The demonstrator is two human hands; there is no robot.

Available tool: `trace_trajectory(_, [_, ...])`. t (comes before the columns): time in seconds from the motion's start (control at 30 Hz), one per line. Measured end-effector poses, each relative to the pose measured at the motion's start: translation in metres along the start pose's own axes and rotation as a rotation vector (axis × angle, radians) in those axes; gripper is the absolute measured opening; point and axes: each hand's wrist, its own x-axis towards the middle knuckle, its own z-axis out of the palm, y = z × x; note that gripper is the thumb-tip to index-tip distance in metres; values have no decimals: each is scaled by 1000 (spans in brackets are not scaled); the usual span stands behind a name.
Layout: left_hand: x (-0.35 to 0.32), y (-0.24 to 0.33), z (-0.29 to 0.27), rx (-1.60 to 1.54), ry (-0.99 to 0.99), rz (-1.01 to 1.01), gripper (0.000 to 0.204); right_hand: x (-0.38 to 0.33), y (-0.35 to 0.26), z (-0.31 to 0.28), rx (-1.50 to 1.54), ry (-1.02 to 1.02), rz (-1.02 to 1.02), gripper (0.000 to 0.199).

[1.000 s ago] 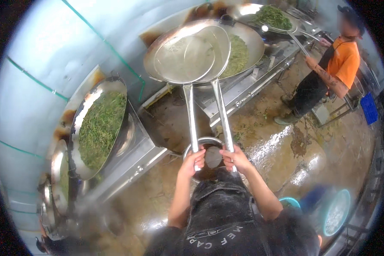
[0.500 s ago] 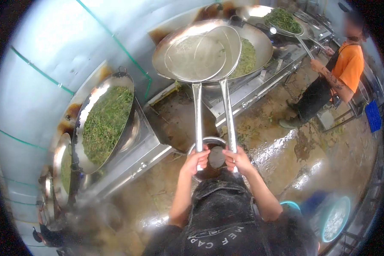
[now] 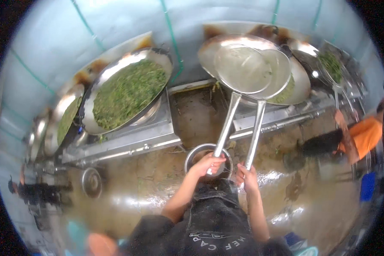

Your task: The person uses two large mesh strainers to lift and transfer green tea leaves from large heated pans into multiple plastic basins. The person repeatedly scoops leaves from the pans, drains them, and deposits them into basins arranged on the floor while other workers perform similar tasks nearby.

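Observation:
Two large round mesh strainers with long metal handles reach out in front of me, their heads overlapping over a wide wok (image 3: 302, 81). My left hand (image 3: 210, 164) is closed round the handle of the left strainer (image 3: 240, 70). Around the handle of the right strainer (image 3: 280, 70), partly behind the left one, my right hand (image 3: 247, 176) is closed. Chopped greens (image 3: 288, 93) show in the wok beside the strainer heads, which hide the rest of its inside. I cannot tell whether the strainers touch the wok.
Left of the gap between the stoves, a big wok (image 3: 86, 112) holds a heap of greens (image 3: 130, 96). A metal pot (image 3: 187, 164) stands below my hands; another round metal vessel (image 3: 92, 182) is on the wet floor. A co-worker in orange (image 3: 366, 135) works at the right; another person (image 3: 34, 192) stands far left.
My view has swung left, so the woks and the co-worker in orange sit farther right in the picture. Both strainers now slant rightward, still overlapping in front of the same wok.

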Motion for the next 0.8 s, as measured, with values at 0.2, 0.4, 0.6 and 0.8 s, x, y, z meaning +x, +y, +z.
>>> trace_trajectory(0.2, [1,-2,-7,44,-6,-8,21,1,2,6,-42,-5,-25,18])
trace_trajectory(0.4, [-1,-2,-5,-1,5,0,19,2,3,11,-66,15,-27,16])
trace_trajectory(0.6, [-1,0,-8,1,-26,4,19,9,9,9,-79,21,-39,17])
trace_trajectory(0.8, [-2,-1,-2,29,-11,-16,19,6,8,11,-86,30,-72,17])
